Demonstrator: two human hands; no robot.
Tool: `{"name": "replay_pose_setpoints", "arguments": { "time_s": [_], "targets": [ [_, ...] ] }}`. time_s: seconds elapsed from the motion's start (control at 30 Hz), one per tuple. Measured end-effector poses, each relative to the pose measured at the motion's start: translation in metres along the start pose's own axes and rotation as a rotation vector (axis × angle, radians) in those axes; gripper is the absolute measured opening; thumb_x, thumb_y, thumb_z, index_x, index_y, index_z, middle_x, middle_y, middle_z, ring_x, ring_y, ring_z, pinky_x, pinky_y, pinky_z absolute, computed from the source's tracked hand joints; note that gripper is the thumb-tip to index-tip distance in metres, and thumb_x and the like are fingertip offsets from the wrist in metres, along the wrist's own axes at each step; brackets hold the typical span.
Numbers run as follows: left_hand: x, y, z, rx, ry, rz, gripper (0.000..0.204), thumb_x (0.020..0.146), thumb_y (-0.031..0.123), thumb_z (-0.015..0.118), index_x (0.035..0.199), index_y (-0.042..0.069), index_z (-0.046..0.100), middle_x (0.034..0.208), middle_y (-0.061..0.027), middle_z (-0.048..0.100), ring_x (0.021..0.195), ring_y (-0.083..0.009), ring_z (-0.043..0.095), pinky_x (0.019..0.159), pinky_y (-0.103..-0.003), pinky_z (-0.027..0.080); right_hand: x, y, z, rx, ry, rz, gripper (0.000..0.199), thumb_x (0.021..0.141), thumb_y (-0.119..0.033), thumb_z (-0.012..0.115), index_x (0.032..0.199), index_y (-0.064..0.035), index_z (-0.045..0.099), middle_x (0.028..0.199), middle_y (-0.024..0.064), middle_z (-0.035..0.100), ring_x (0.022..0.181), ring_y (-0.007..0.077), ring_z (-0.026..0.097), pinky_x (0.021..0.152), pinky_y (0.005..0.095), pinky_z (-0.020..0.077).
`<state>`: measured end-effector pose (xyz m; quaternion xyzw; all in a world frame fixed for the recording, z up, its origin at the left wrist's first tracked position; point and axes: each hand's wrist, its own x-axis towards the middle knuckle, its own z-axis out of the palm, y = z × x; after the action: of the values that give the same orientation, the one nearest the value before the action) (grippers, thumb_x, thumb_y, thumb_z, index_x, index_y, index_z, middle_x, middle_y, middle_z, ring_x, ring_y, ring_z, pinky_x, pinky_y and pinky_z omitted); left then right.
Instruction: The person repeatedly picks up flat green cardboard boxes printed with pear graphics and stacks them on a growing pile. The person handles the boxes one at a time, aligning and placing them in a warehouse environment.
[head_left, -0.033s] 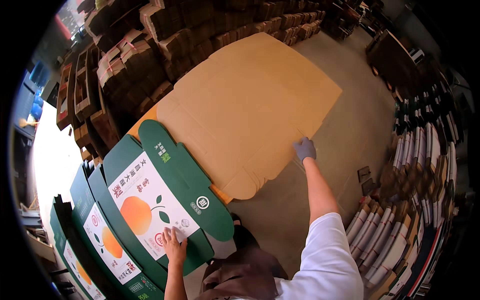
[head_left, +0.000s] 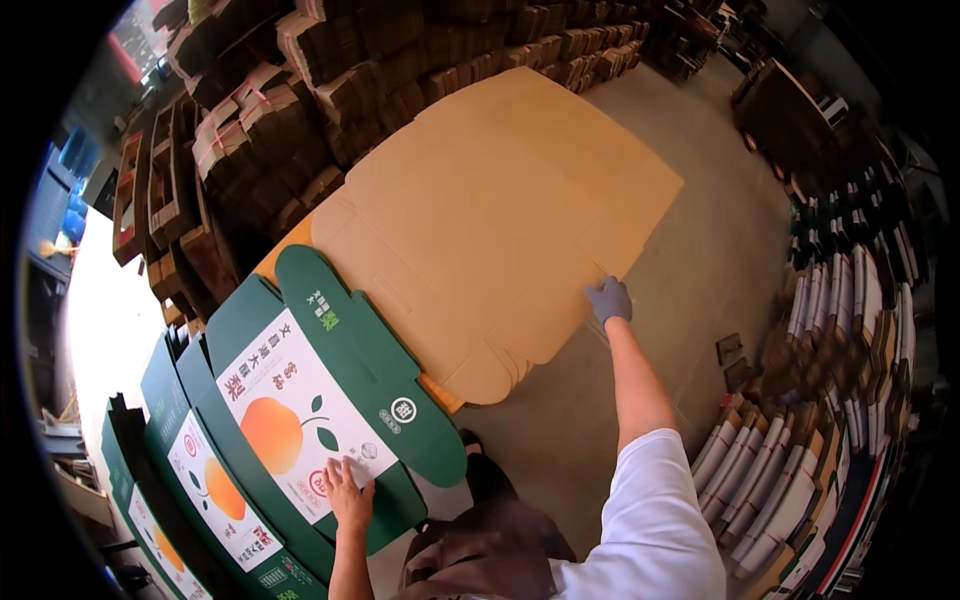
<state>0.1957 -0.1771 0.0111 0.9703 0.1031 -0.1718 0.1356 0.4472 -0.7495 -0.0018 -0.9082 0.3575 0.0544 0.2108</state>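
L hand (head_left: 349,495) lies fingers spread on green carton (head_left: 330,385), front-left, prob. to steady it, & gloved R hand (head_left: 609,299) is at near-R edge of brown cardboard sheet (head_left: 500,230) just beyond, maybe for support, tho remotely I can't tell if it's gripping.

1. Very bright white light glares at nine o'clock.
2. The stacks (head_left: 390,45) near twelve o'clock look dark.
3. The bundles (head_left: 835,300) near three o'clock look smudgy.
4. Edges bend near the round black rim.
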Motion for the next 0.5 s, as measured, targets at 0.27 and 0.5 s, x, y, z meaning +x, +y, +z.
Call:
{"name": "replay_pose_setpoints", "arguments": {
  "time_s": [0.27,0.5],
  "targets": [
    [0.004,-0.007,0.01,0.084,-0.047,-0.026,0.088,0.08,0.029,0.078,0.151,0.004,0.035,0.157,-0.0305,0.026,0.144,-0.0507,0.025,0.118,-0.052,0.027,0.034,-0.007,0.003,-0.087,-0.065,0.032,0.061,0.071,-0.05,0.075,0.112,-0.0059,0.065,0.119,0.0187,0.063,0.1,0.0349,0.068,0.086,0.0451,0.0558],
    [0.0,0.002,0.014,0.094,-0.04,-0.034,0.087,0.082,0.032,0.076,0.152,0.005,0.034,0.158,-0.0284,0.025,0.146,-0.0497,0.022,0.117,-0.053,0.029,0.041,0.017,-0.002,0.557,-0.207,0.062,0.058,0.074,-0.037,0.077,0.113,0.0039,0.065,0.097,0.0162,0.072,0.092,0.0291,0.071,0.082,0.0404,0.0568]
  ]
}}
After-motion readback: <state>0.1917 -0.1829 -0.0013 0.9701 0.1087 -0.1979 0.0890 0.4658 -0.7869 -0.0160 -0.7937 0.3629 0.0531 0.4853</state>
